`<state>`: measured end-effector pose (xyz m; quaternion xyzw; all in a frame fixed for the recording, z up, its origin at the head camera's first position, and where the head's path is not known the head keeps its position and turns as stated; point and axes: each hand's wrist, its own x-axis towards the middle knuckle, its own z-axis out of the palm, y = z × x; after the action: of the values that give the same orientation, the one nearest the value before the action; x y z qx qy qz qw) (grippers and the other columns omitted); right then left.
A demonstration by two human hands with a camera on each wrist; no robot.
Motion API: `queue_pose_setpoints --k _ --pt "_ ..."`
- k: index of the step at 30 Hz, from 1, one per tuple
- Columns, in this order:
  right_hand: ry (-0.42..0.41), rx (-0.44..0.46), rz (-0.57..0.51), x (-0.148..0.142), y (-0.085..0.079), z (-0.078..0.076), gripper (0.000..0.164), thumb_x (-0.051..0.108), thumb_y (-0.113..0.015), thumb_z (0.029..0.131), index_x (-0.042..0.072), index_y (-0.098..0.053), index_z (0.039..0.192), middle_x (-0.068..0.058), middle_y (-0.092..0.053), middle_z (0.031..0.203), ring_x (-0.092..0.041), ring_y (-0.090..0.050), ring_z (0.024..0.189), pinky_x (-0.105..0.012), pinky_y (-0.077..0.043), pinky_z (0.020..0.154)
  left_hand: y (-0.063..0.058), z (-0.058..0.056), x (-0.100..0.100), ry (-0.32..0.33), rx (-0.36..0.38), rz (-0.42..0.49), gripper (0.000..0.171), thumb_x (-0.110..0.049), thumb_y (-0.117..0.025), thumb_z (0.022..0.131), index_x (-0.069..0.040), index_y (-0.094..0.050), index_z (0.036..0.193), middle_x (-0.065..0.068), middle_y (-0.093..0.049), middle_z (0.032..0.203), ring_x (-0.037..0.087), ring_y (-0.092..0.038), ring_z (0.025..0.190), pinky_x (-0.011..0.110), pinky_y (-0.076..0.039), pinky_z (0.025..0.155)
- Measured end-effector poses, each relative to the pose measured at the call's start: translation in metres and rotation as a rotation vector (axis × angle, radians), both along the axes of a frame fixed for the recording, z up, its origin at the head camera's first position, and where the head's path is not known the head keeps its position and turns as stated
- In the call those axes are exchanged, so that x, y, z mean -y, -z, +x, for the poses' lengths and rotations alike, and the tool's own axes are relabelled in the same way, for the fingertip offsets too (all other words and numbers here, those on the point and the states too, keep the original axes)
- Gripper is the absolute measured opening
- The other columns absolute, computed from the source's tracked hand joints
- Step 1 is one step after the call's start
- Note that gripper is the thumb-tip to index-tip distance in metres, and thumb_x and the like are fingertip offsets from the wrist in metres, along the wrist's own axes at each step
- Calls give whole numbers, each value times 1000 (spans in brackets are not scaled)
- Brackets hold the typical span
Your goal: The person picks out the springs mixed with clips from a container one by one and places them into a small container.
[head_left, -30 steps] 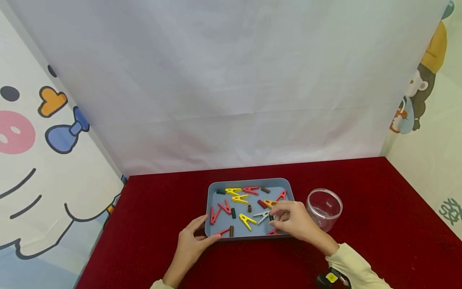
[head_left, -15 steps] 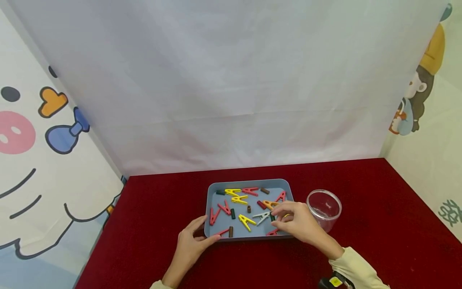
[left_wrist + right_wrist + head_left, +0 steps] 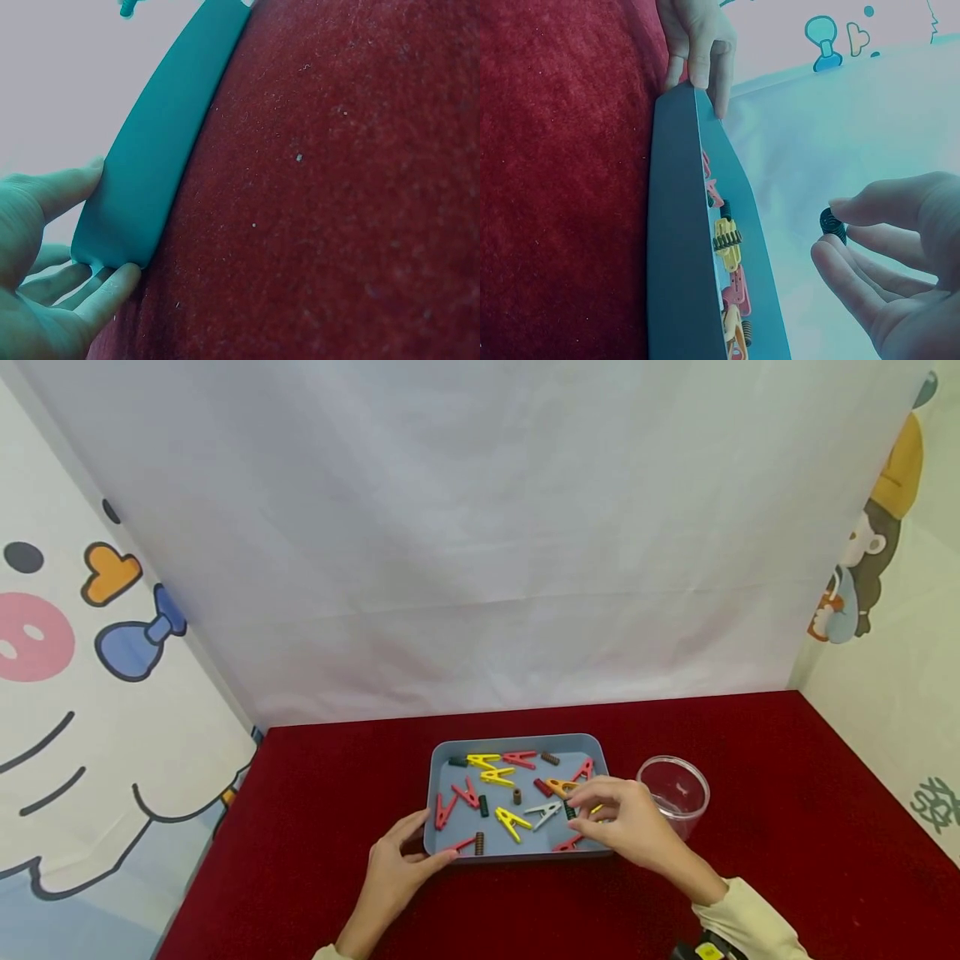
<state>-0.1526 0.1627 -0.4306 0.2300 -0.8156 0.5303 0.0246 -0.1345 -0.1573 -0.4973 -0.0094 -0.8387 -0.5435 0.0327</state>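
Between thumb and fingertips, my right hand (image 3: 633, 827) pinches a dark green coil spring (image 3: 832, 225), shown above the tray's rim in the right wrist view. In the head view this hand is over the right front part of the blue-grey tray (image 3: 517, 857). My left hand (image 3: 397, 864) grips the tray's front left corner, thumb along the front wall and fingers at the end. Inside the tray lie red clips (image 3: 445, 811), yellow clips (image 3: 512, 823), an orange clip (image 3: 560, 787), a pale grey clip (image 3: 543, 812) and several loose springs, including a brown spring (image 3: 479, 843).
A clear round jar (image 3: 678, 817) without a lid stands right of the tray, just behind my right wrist. Dark red cloth (image 3: 330, 810) covers the table. A white curtain (image 3: 510, 543) hangs along the back edge, with printed panels at both sides.
My right hand has shifted slightly to the right with the dark green spring between its fingertips. The left hand stays at the tray corner.
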Motion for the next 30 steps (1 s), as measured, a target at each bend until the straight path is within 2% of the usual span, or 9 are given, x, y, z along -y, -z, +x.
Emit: queue_pose_setpoints --k 11,23,30 --pt "17 -4 3 -8 -5 5 16 5 -79 76 9 -72 90 -5 -66 99 -12 -62 75 -27 -55 66 1 1 -1 3 4 27 73 -29 -85 69 -7 -56 131 8 -53 132 25 -55 113 27 -54 73" --pt "22 -10 -13 -14 -21 9 18 10 -79 78 5 -72 93 -8 -65 101 -14 -63 75 -28 -55 66 1 -1 -1 2 -12 21 72 -29 -85 69 -8 -56 131 7 -54 131 24 -55 112 26 -54 72" --pt "13 -31 -28 -20 -23 12 18 6 -78 78 4 -71 95 -12 -65 103 -14 -61 73 -28 -55 62 2 0 0 -4 3 19 73 -31 -85 69 -8 -57 131 8 -53 132 25 -55 113 27 -54 73"
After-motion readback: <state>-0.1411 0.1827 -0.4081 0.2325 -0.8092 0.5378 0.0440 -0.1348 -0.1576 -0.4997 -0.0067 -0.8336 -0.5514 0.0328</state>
